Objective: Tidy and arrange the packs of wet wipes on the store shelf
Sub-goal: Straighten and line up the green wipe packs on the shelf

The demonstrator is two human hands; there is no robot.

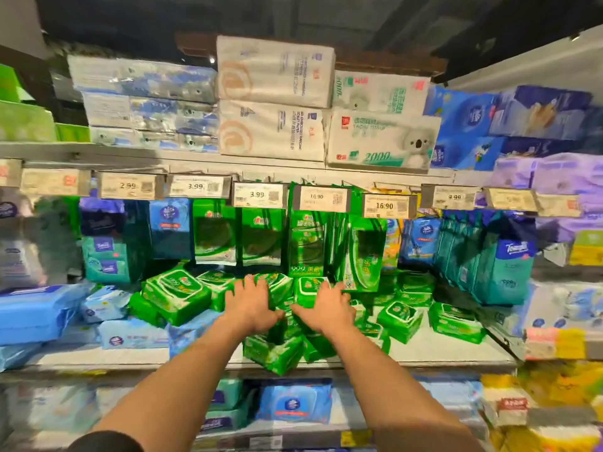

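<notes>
- Head view: the store shelf (424, 352) spans the frame, a pale board with a row of price tags (257, 194) hanging from the shelf above it.
- Big paper packs (274, 102) are stacked on the upper shelf; blue packs (36, 313) lie at the left of the middle shelf, teal ones (504, 272) stand at the right.
- The green packs of wet wipes (176, 296) sit in a loose heap in the middle of the shelf: glossy green wrappers with white-edged flip lids, some flat, some tilted, one (274, 353) jutting over the front edge.
- Taller green packs (306, 243) stand upright behind the heap.
- Both bare forearms reach forward and up from the bottom of the frame.
- The left hand (251, 305) lies palm down on the heap, fingers spread and pressing onto a pack.
- The right hand (328, 309) lies just beside it, palm down, fingers spread over another pack; whether either hand grips anything I cannot tell.
</notes>
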